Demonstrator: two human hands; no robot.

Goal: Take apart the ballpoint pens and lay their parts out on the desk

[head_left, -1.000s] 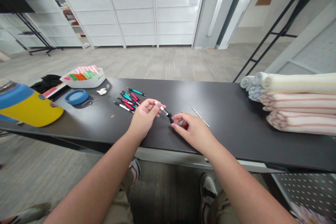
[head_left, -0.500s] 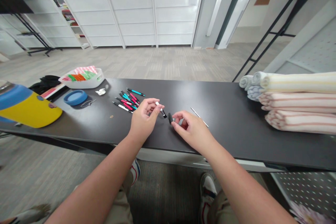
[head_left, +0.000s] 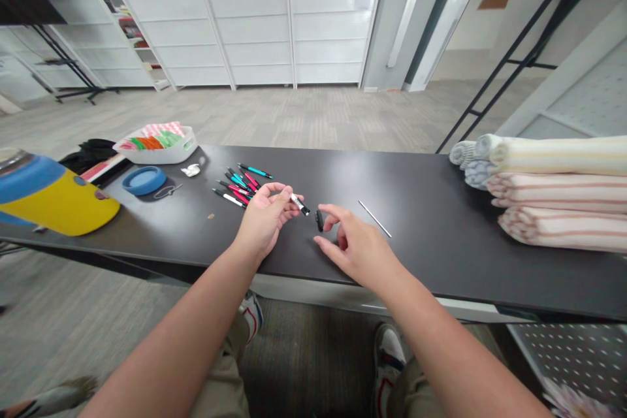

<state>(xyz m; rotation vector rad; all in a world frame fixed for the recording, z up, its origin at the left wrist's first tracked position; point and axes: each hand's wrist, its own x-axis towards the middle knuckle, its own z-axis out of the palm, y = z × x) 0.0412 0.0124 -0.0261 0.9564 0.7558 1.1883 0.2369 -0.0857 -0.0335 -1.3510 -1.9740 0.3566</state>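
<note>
My left hand [head_left: 264, 217] is closed on a white pen barrel [head_left: 298, 203] with a black tip, held just above the black table [head_left: 431, 255]. A small black pen part [head_left: 319, 219] lies on the table between my hands, apart from the barrel. My right hand [head_left: 356, 245] hovers just right of that part with its fingers apart and nothing in them. A thin white refill rod [head_left: 375, 219] lies on the table beyond my right hand. Several pink, teal and white pens [head_left: 240, 185] lie in a loose heap behind my left hand.
At the table's left end are a blue round lid [head_left: 144, 180], a small white object [head_left: 190, 170], a white basket [head_left: 157, 144] of coloured items and a yellow-and-blue object [head_left: 51, 199]. Rolled and folded striped towels [head_left: 553, 192] are stacked at the right.
The black part came off the barrel's tip. My right hand let go of it and opened; my left hand drew the barrel slightly back to the left.
</note>
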